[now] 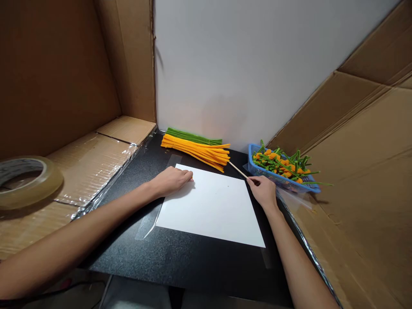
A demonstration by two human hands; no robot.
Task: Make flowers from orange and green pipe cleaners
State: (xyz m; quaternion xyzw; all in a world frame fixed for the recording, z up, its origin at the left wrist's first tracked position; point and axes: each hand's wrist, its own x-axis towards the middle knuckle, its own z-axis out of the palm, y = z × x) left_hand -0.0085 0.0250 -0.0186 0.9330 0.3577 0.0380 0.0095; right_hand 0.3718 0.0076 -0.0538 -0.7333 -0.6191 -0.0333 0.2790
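Observation:
My left hand (174,180) is closed over the left part of a white sheet of paper (215,206). A bit of orange, which looks like a piece of pipe cleaner (192,176), shows at its fingertips; the rest is hidden by the fingers. At the paper's upper right corner, my right hand (263,191) pinches the end of a thin wooden stick (238,170). The stick's far end reaches the bundle of orange pipe cleaners (196,150). Behind these lies a bundle of green pipe cleaners (193,135), against the wall.
A blue plastic basket (273,175) full of orange-and-green pipe cleaner pieces stands right of the black table (154,253). Clear tape holds the paper's sides. A big tape roll (51,184) lies on cardboard at left. Cardboard walls (363,171) and a white wall (238,64) enclose the space.

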